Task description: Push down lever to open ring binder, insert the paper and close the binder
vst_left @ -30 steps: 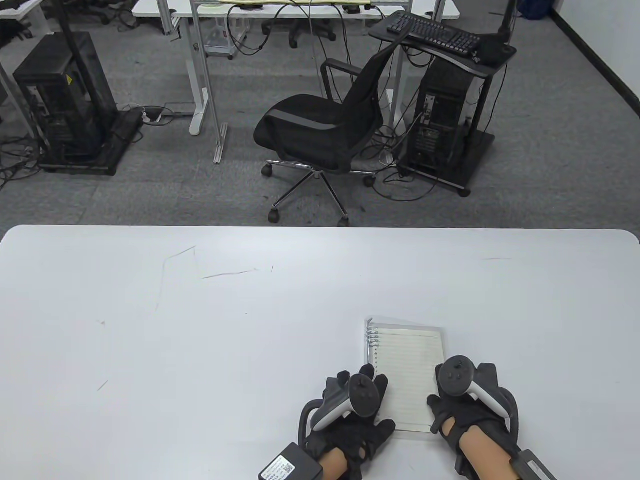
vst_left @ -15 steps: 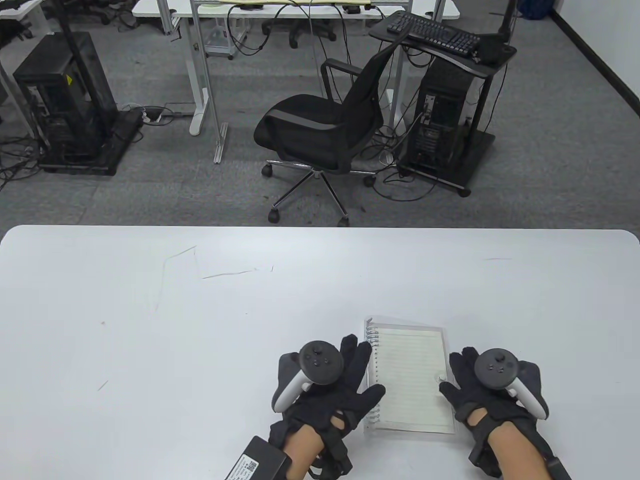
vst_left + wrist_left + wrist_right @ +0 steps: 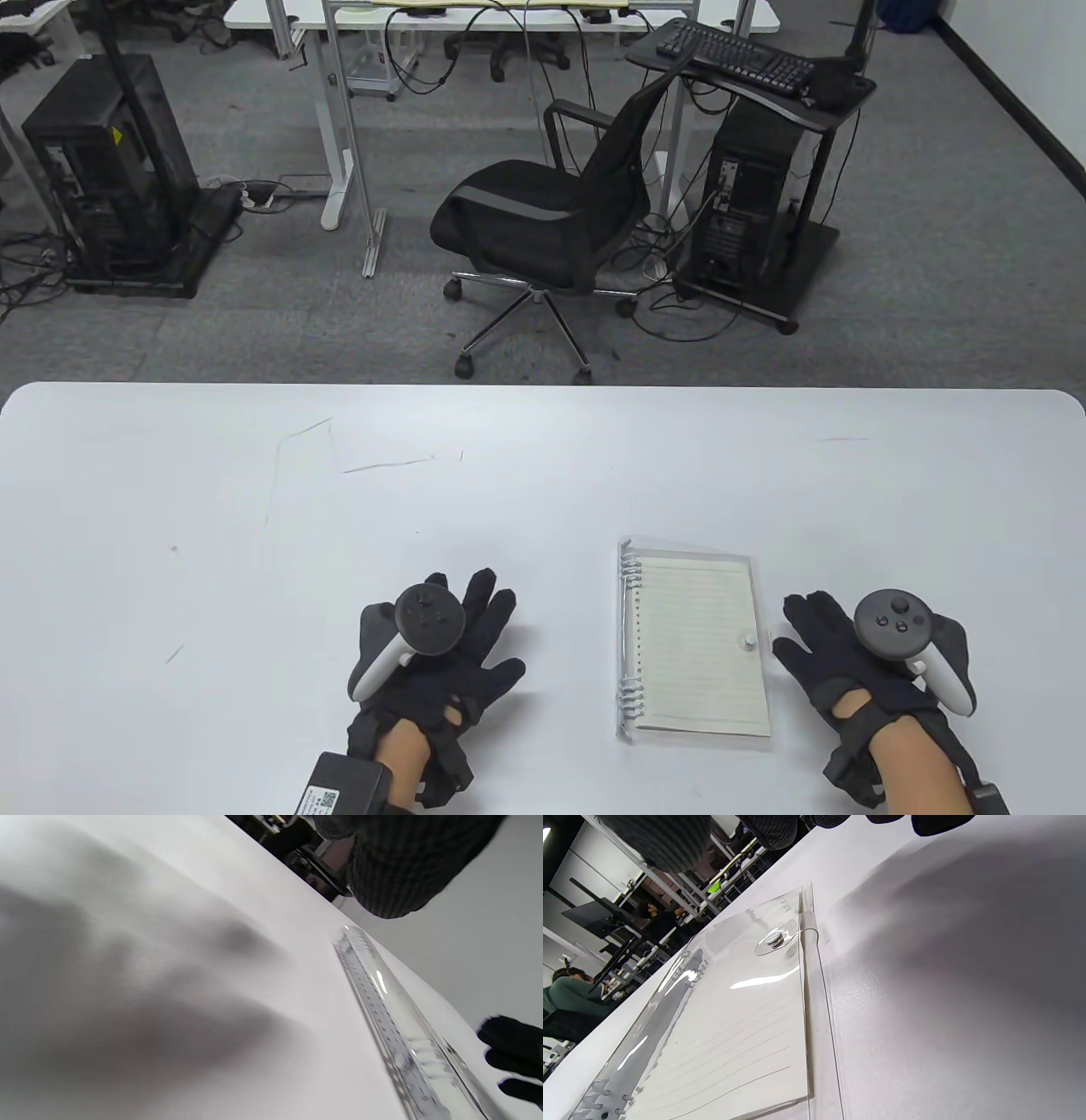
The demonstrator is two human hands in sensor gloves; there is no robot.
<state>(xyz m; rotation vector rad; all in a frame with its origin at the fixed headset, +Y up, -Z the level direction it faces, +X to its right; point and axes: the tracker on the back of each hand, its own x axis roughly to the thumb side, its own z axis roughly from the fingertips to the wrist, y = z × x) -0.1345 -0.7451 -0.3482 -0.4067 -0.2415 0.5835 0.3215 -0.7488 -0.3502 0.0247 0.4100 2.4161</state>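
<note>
- Table view: the left hand (image 3: 433,658) is laid palm down on the white table (image 3: 254,552) near the front edge, left of the binder and well apart from it. Its fingers are spread wide and straight, and nothing is held. A tracker (image 3: 428,620) is strapped to its back.
- The ring binder (image 3: 691,641) is seen lying flat and closed near the front edge, right of the middle, with its rings (image 3: 628,637) along its left side. Lined paper (image 3: 696,654) is visible under the clear cover, and a snap button (image 3: 747,642) sits at the cover's right edge.
- The right hand (image 3: 857,671) is rested palm down just beside the binder's right edge, not touching it. Its fingers are extended and relaxed, holding nothing.
- Right wrist view: the snap button (image 3: 774,939) is seen fastened on its tab.
</note>
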